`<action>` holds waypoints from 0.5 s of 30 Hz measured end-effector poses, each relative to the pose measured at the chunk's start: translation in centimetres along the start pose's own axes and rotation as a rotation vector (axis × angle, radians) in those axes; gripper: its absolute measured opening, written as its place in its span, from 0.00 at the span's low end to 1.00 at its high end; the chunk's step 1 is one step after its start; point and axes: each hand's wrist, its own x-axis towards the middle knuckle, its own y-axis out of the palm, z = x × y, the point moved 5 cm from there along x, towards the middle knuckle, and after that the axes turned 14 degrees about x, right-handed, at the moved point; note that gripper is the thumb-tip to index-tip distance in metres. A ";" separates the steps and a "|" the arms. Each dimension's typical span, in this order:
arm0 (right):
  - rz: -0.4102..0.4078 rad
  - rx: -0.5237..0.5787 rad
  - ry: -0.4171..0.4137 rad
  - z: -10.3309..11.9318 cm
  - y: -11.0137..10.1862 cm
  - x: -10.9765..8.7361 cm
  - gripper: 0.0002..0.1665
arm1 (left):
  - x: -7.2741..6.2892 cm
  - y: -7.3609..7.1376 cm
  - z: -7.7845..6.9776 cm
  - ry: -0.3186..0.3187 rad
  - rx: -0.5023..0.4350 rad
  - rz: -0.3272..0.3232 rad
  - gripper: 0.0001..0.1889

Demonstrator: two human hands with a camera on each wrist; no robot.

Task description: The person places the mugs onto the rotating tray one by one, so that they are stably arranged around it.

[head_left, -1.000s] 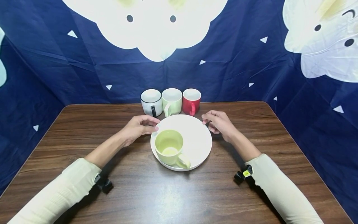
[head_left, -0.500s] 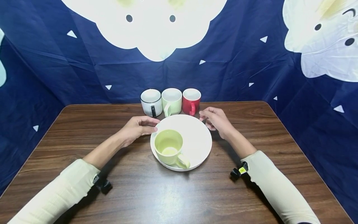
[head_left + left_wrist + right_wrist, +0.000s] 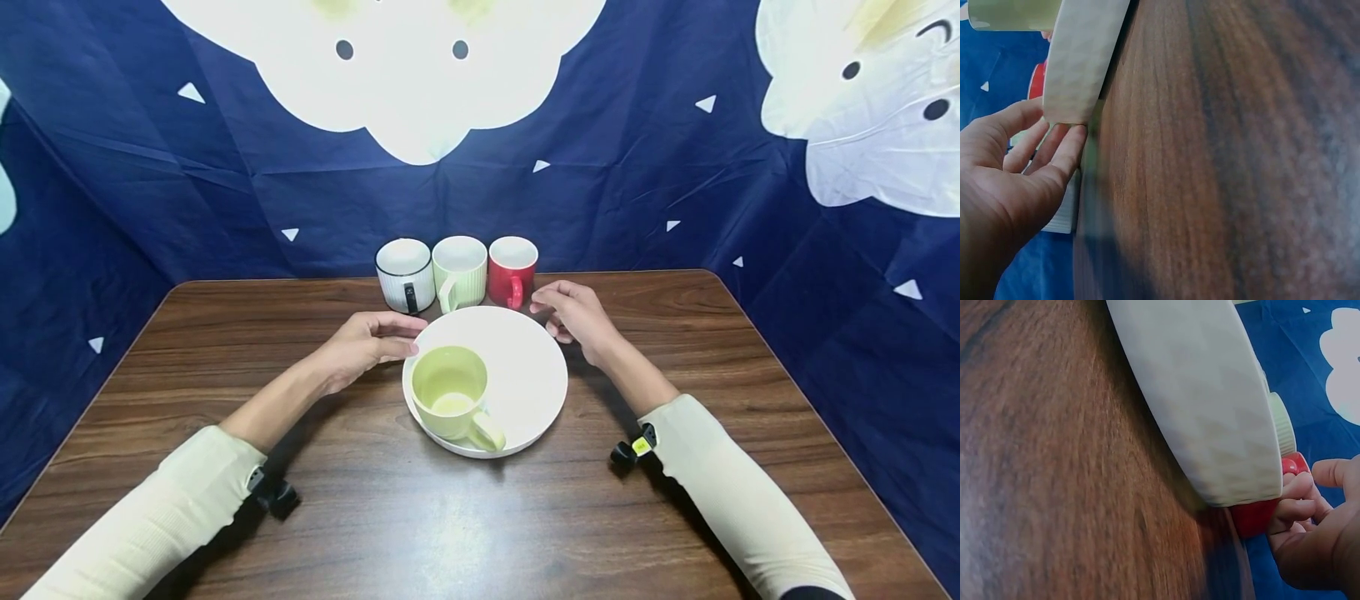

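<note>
A shallow white round dish (image 3: 525, 375) stands on the table, its outer wall patterned with facets in both wrist views. Inside it, toward the left, sits a wide yellow-green mug (image 3: 450, 387), handle pointing to the lower right. My left hand (image 3: 360, 348) pinches the dish's left edge, thumb at the rim and fingertips under the wall (image 3: 1072, 94). Beyond the dish's far right edge, my right hand (image 3: 576, 317) hovers with loosely bent fingers and nothing in its grasp. Its fingertips are near the handle of a red mug (image 3: 502, 282).
Left of the red mug stand a pale green ribbed mug (image 3: 471, 283) and a white ribbed mug (image 3: 393, 287) with a dark rim and handle. All three line the back of the wooden table (image 3: 360, 500), before a blue cloth backdrop (image 3: 622, 208).
My right hand has moved slightly left and away from me, from the dish's right edge toward the red mug. The left hand, dish and mugs stay nearly where they were.
</note>
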 end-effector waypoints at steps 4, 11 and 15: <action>-0.014 -0.003 0.001 -0.1 0.1 0.2 0.14 | 0.0 0.0 -0.1 0.006 0.006 0.008 0.29; -0.017 -0.018 0.007 0.0 0.6 0.6 0.17 | 0.2 0.0 0.0 0.006 0.019 0.012 0.28; -0.022 -0.034 0.010 0.0 0.7 0.9 0.16 | 0.3 0.1 0.0 -0.001 0.032 0.007 0.27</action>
